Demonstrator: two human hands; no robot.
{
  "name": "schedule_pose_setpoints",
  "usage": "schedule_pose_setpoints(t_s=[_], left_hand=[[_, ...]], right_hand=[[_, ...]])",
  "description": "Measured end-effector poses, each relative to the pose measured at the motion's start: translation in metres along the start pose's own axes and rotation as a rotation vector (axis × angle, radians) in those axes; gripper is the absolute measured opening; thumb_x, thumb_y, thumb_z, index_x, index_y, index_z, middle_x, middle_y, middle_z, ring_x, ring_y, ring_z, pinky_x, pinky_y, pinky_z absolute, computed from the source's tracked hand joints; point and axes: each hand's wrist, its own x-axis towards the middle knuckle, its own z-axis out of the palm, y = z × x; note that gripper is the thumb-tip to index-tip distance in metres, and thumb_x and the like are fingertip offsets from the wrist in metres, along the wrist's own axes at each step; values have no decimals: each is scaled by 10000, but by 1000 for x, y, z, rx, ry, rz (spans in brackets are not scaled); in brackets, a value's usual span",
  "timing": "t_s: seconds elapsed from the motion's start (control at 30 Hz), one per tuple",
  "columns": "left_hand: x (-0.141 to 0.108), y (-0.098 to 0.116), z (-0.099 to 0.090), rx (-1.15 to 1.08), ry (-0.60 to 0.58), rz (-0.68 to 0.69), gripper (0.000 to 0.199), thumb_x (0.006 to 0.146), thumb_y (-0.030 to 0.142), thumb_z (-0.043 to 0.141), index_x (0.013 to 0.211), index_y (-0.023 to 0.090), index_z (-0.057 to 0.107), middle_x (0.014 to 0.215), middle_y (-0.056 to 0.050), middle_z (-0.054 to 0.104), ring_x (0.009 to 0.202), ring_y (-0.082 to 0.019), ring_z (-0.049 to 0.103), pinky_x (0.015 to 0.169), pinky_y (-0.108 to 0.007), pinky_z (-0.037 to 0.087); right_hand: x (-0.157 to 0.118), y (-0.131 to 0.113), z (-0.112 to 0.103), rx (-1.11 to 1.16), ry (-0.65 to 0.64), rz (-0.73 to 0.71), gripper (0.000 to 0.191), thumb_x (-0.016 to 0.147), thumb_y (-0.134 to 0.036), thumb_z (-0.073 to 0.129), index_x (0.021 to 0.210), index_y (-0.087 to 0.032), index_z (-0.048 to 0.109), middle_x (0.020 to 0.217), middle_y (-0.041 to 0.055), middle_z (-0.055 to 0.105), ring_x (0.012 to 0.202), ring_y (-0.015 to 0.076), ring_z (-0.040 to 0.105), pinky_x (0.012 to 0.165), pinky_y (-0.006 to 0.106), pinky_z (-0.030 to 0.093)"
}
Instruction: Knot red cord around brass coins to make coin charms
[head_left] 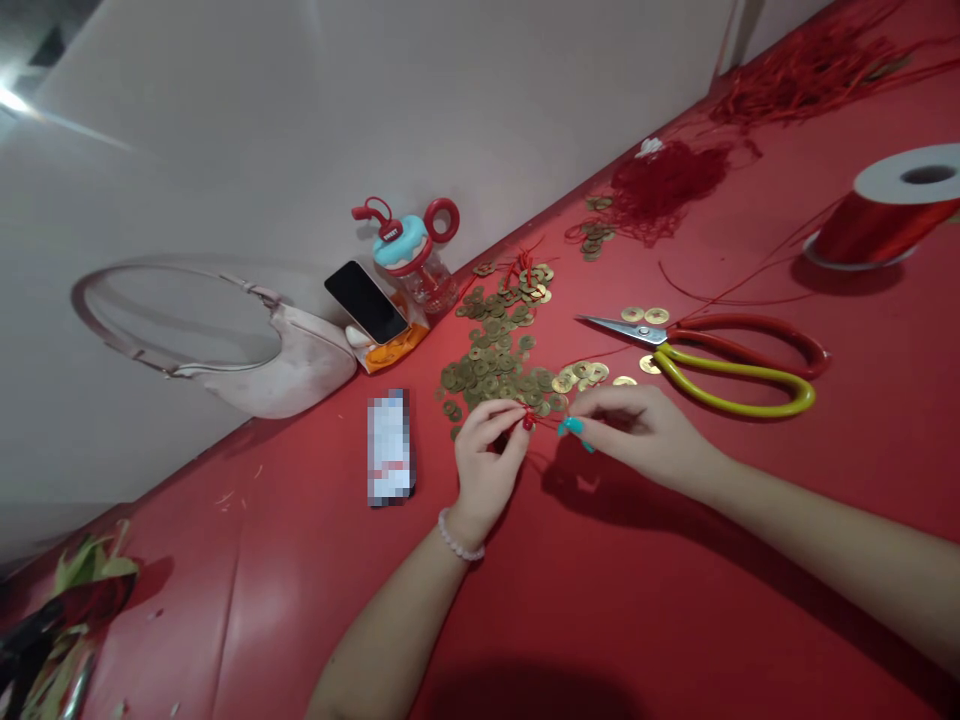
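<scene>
My left hand, with a beaded bracelet at the wrist, pinches thin red cord between thumb and fingers. A short way to the right, my right hand pinches the same cord, which runs between the two hands. Whether a knot or a coin sits in the left fingertips is hidden. Just beyond the hands lies a heap of brass-coloured coins with holes. Scissors with one red and one yellow handle rest past my right hand, blades pointing left.
A spool of red cord stands at the right, with tangled red cord farther back. Along the wall are a cup with a blue lid, a phone and a pale handbag. A blurred-out phone-sized object lies left of my hands.
</scene>
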Motion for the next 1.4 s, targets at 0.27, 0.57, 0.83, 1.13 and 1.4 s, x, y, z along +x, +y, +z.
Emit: schedule_pose_setpoints(t_s=[0.27,0.57,0.83,1.13,1.4], left_hand=[[-1,-2,-2,-9,10,-9,127,777,159,597,849,188,698,905,-52,663,841,-136,626,768,-285,526],[-2,-1,-1,-4,41,35,122,787,169,592,849,189,695,892,-52,658,836,-139,626,761,-289,528],[-2,-1,-2,5,38,17,123,790,179,596,861,193,696,907,-51,655,851,-144,621,776,-294,523],[-3,-1,-1,12,36,57,134,783,146,599,869,193,688,913,-48,649,853,-138,618,775,-290,527],[-2,-1,-1,19,31,105,150,773,112,599,869,190,684,912,-43,647,842,-125,621,751,-262,531]], right_hand=[[-1,1,9,-257,-202,-156,204,786,-188,480,614,-164,585,554,-9,553,504,86,472,515,206,362],[0,5,10,-297,-212,-166,225,794,-176,458,595,-168,562,539,-11,529,524,95,463,533,205,355],[0,3,10,-305,-228,-123,239,807,-181,446,604,-161,571,558,-9,545,520,88,474,528,203,345],[1,3,10,-240,-233,-71,253,817,-188,446,582,-164,538,563,-12,543,532,92,482,535,204,358],[0,5,11,-230,-203,-141,195,809,-182,479,671,-153,614,589,-1,565,557,96,499,558,205,375]])
